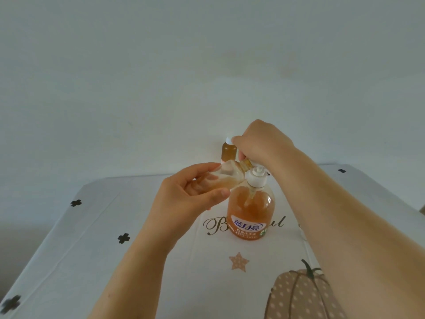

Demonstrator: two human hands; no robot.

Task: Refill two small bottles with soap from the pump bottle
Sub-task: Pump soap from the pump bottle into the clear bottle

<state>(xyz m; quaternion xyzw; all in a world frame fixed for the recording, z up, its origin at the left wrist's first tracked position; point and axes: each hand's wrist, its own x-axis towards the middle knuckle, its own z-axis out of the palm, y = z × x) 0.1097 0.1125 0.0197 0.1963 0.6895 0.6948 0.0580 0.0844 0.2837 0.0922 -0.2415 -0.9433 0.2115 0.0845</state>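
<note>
Head view: the left hand [190, 194] grasps a tilted small bottle [227, 174] held just above the pump bottle [250, 212].
The small bottle's long axis lies nearly level, mouth pointing right toward the pump head. The right hand [262, 143] curls over the pump head. There are two small bottles. The held one is clear with a little amber soap, and the second bottle [228, 153], white-capped and amber, stands upright behind. The one orange pump bottle stands on the table [138, 226].

Person, two limbs in frame. Left hand [184, 199]: bare, with a short, plain, evenly trimmed thumbnail [224, 192]. Right hand [264, 143]: bare, its back and knuckles showing. Left forearm [138, 261]: bare from the wrist to the bottom edge, with one small dark speck low on it. Right forearm [345, 215]: bare from the wrist to the lower right corner.
</note>
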